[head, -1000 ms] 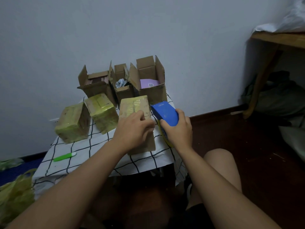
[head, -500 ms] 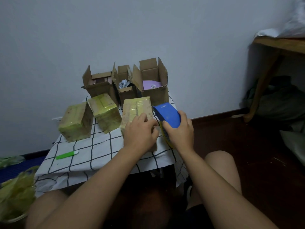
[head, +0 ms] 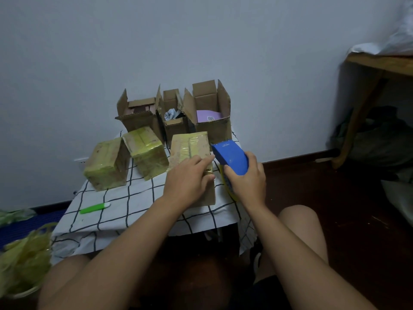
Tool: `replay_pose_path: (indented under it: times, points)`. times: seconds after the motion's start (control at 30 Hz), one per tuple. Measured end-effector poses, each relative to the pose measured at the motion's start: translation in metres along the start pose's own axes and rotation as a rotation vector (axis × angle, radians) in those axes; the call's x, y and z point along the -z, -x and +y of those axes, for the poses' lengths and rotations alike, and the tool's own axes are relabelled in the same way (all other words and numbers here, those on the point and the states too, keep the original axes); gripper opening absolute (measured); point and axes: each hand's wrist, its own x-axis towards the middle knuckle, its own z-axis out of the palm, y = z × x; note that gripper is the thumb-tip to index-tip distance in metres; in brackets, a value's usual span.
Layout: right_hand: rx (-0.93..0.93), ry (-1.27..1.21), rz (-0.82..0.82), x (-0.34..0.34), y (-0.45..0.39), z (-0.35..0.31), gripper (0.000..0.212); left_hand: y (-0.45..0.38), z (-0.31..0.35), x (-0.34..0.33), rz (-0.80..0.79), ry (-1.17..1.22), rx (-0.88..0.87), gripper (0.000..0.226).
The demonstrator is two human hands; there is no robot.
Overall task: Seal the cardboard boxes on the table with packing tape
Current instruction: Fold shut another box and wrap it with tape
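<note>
A closed cardboard box [head: 190,145] wrapped in yellowish tape lies at the table's front right. My left hand [head: 188,179] rests on its top, fingers stretched toward the right edge, thumb against the side. My right hand [head: 245,183] grips a blue tape dispenser [head: 231,155] just right of that box, its nose almost touching my left fingertips. Two other taped boxes [head: 107,164] [head: 146,151] stand tilted to the left. At the back, against the wall, stand three open boxes [head: 137,117] [head: 174,126] [head: 213,128] with their flaps up.
The small table carries a white checked cloth [head: 134,204] with a green knife [head: 93,208] near its front left. Crumpled yellow tape waste [head: 24,267] lies low at the left. My knees are under the table edge. A wooden table leg [head: 357,117] and bags stand at the right.
My left hand's fingers have straightened across the box top toward the dispenser. The right hand and dispenser have stayed at the box's right edge.
</note>
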Motion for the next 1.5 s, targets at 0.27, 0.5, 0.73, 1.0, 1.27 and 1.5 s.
replay_pose_path:
  times: [0.27, 0.5, 0.73, 1.0, 1.27, 1.5]
  points:
    - [-0.003, 0.012, -0.005, 0.000, 0.000, -0.001, 0.064, -0.007, -0.005, 0.013, -0.086, -0.032, -0.020, 0.056]
    - [-0.003, 0.009, -0.003, 0.000, 0.000, -0.001, 0.064, -0.004, 0.005, 0.004, 0.019, 0.023, 0.076, 0.049]
    - [0.007, -0.007, -0.004, 0.002, 0.001, 0.000, 0.062, -0.004, 0.026, -0.019, 0.176, 0.038, 0.142, 0.036]
    - [0.003, -0.004, 0.016, 0.000, 0.002, 0.000, 0.062, 0.002, 0.023, -0.020, 0.164, -0.061, 0.072, 0.044]
    - [0.003, -0.002, -0.008, 0.002, 0.002, -0.001, 0.061, -0.002, -0.009, 0.022, -0.126, 0.180, 0.020, 0.050]
    - [-0.006, 0.013, -0.007, 0.001, 0.001, 0.001, 0.064, -0.010, -0.055, 0.015, -0.097, 0.226, -0.155, 0.033]
